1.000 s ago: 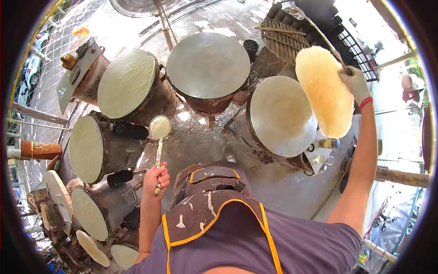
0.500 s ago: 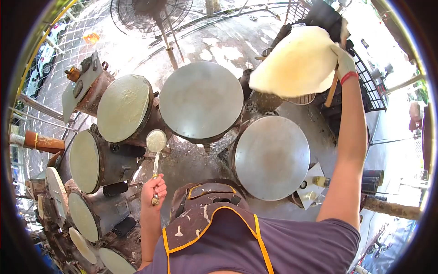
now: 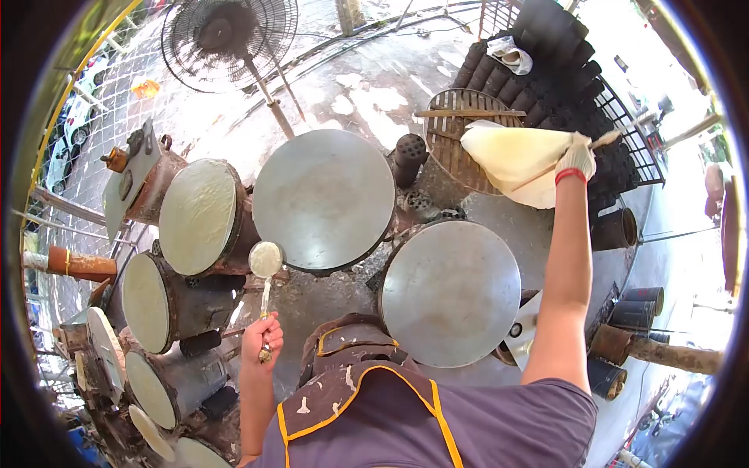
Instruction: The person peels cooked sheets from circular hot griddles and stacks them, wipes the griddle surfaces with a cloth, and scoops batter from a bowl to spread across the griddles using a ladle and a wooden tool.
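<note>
My left hand (image 3: 263,339) is closed round the handle of a ladle (image 3: 267,259), whose bowl is coated with pale batter. My right hand (image 3: 577,154), in a white glove with a red band at the wrist, grips the edge of a thin pale crepe (image 3: 515,152). A wooden stick (image 3: 605,140) also passes through that hand. The crepe hangs partly folded over a round slatted wooden rack (image 3: 449,148). Bare round griddles stand in front, a large one (image 3: 324,199) at the middle and another griddle (image 3: 451,292) by my right arm.
Several batter-coated griddles, such as the upper left griddle (image 3: 197,217), curve along my left. A fan (image 3: 226,35) stands ahead. Dark perforated coal briquettes (image 3: 546,70) are stacked at upper right, beside a black wire frame (image 3: 630,136). Metal cans (image 3: 633,313) lie at right.
My right hand has come down and slightly left with the crepe, which now lies partly over the slatted rack. My left hand still holds the ladle. The view has tilted slightly.
</note>
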The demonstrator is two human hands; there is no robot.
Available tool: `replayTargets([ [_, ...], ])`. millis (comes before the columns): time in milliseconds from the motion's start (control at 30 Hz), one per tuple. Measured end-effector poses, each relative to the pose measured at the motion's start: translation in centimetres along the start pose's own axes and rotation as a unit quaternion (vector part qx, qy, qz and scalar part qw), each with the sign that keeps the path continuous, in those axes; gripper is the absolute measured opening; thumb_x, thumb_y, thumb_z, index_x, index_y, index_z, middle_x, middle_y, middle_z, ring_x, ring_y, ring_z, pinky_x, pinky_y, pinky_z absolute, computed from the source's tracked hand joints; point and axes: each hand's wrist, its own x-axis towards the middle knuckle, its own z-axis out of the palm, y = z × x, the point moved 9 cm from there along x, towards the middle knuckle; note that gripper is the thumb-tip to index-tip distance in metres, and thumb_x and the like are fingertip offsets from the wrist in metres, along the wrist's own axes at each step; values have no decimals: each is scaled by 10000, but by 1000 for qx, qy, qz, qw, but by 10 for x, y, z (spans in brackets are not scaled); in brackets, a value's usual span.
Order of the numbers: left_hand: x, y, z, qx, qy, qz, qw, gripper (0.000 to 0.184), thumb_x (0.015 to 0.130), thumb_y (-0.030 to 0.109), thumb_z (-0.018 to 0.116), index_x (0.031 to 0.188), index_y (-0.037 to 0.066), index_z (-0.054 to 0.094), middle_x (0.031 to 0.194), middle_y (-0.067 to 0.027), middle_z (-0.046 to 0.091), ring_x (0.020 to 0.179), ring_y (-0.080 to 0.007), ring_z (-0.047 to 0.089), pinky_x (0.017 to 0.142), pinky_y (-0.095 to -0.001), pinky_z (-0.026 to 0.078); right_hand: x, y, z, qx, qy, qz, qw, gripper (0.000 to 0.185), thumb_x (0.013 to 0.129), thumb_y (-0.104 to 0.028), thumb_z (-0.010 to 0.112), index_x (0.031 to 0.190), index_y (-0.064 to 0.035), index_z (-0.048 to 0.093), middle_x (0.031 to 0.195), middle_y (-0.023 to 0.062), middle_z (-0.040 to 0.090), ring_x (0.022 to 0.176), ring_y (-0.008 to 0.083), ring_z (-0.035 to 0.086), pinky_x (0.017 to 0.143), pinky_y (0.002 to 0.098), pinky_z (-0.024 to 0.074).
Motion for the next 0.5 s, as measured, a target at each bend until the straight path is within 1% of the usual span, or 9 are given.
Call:
replayTargets([
  [33, 1, -1, 2, 1, -1, -2, 1000, 134, 898, 51, 483, 1009, -20, 500, 658, -5, 432, 462, -55, 392, 384, -204, 343, -12, -31, 8, -147, 59, -57, 986, 146, 830, -191, 639, 861, -103, 526, 625, -14, 514, 495, 112, 503, 467, 271, 420],
  [67, 3, -1, 2, 0, -4, -6, 1000, 136, 898, 53, 484, 1012, -21, 500, 658, -5, 432, 462, -55, 393, 384, -205, 345, 51, 1, 23, 3, -74, 28, 997, 173, 837, -222, 638, 875, -86, 539, 683, -8, 530, 553, 117, 524, 508, 276, 440],
  [133, 6, -1, -2, 0, -11, -15, 1000, 142, 898, 55, 485, 1016, -23, 500, 660, -7, 433, 462, -55, 394, 383, -207, 348, 58, -31, 47, -73, -42, 42, 996, 140, 849, -214, 622, 885, -90, 568, 750, -6, 530, 660, 113, 537, 557, 254, 436],
  [200, -1, 3, 2, -15, -17, -16, 1000, 153, 898, 54, 480, 1029, -25, 499, 661, -9, 432, 459, -55, 392, 384, -207, 354, 52, -72, 78, -148, -117, 12, 982, 140, 844, -178, 620, 770, -126, 514, 617, -36, 456, 506, 83, 455, 477, 223, 399],
  [233, -9, 5, 4, -23, -19, -17, 999, 159, 898, 53, 478, 1035, -26, 499, 661, -10, 432, 458, -55, 391, 384, -208, 358, 46, -86, 95, -106, -142, 14, 984, 179, 847, -165, 614, 737, -133, 477, 577, -41, 430, 448, 65, 422, 400, 200, 355],
  [267, -17, 7, 7, -34, -17, -17, 999, 186, 903, 46, 460, 1069, -33, 488, 670, -13, 431, 454, -53, 388, 376, -206, 361, 44, -96, 106, -133, -131, 2, 982, 167, 850, -144, 612, 752, -125, 479, 581, -30, 441, 438, 63, 430, 349, 187, 322],
  [300, -24, 10, 9, -38, -21, -14, 999, 194, 905, 44, 453, 1079, -35, 483, 674, -14, 432, 453, -53, 387, 372, -205, 359, 58, -96, 117, -128, -141, 29, 981, 156, 841, -113, 623, 772, -119, 483, 602, -20, 457, 453, 65, 456, 351, 178, 339],
  [367, -36, 18, 14, -48, -29, -1, 998, 208, 909, 41, 440, 1099, -38, 472, 683, -16, 434, 449, -51, 384, 365, -203, 355, 36, -98, 138, -139, -115, 32, 983, 253, 835, -160, 629, 690, -137, 423, 554, -16, 417, 366, 73, 366, 319, 199, 287],
  [500, -52, 35, 29, -70, -44, 53, 995, 224, 910, 33, 428, 1113, -61, 450, 703, -24, 432, 447, -43, 378, 351, -189, 349, 59, -43, 186, -89, -175, 21, 980, 228, 820, -140, 636, 686, -116, 452, 560, 0, 445, 370, 98, 407, 353, 195, 342],
])
